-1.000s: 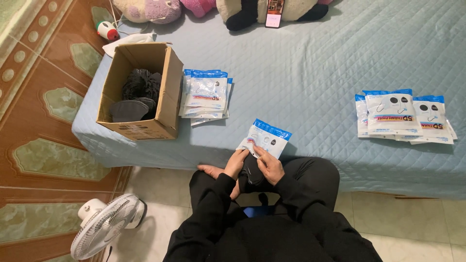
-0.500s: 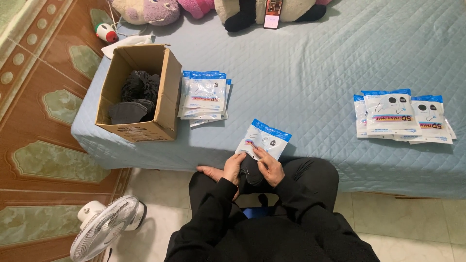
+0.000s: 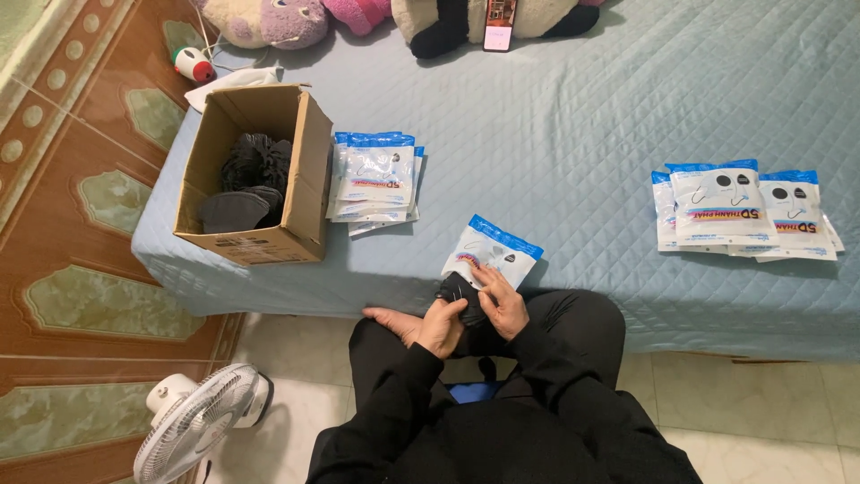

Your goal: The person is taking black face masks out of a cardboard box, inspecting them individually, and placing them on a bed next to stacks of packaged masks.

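A white pouch with a blue top strip (image 3: 493,254) lies at the near edge of the light blue quilted bed (image 3: 555,134). My left hand (image 3: 428,324) and my right hand (image 3: 502,298) both grip a dark mask (image 3: 460,294) at the pouch's near end. The right hand's fingers also press on the pouch. Part of the mask is hidden under my hands.
An open cardboard box (image 3: 260,175) with several dark masks stands at the bed's left end. Beside it lies a stack of pouches (image 3: 374,179); another stack (image 3: 743,211) lies at the right. Soft toys and a phone (image 3: 498,25) sit at the far edge. A white fan (image 3: 202,421) stands on the floor.
My hands have shifted slightly on the mask at the pouch's near end. Nothing else has moved.
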